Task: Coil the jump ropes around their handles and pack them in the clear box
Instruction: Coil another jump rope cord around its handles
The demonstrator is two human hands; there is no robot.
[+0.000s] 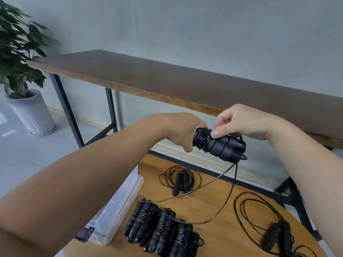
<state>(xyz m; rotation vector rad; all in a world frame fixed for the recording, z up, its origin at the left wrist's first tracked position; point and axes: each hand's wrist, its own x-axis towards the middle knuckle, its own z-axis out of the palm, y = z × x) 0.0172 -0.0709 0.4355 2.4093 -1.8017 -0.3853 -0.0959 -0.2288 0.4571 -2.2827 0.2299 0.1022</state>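
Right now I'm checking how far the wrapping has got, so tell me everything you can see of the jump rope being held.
The jump rope is black: two ribbed, foam-looking handles bundled side by side, held above the wooden table. Thin glossy cord is coiled several turns round the end nearest the left hand, which grips that end. The right hand pinches the cord at the coils with thumb and fingers. The uncoiled cord hangs in a long loop across the finished bundles.

Grey wall (185, 25); long brown bench (148, 75); potted plant (16, 52); tiled floor (22, 154).
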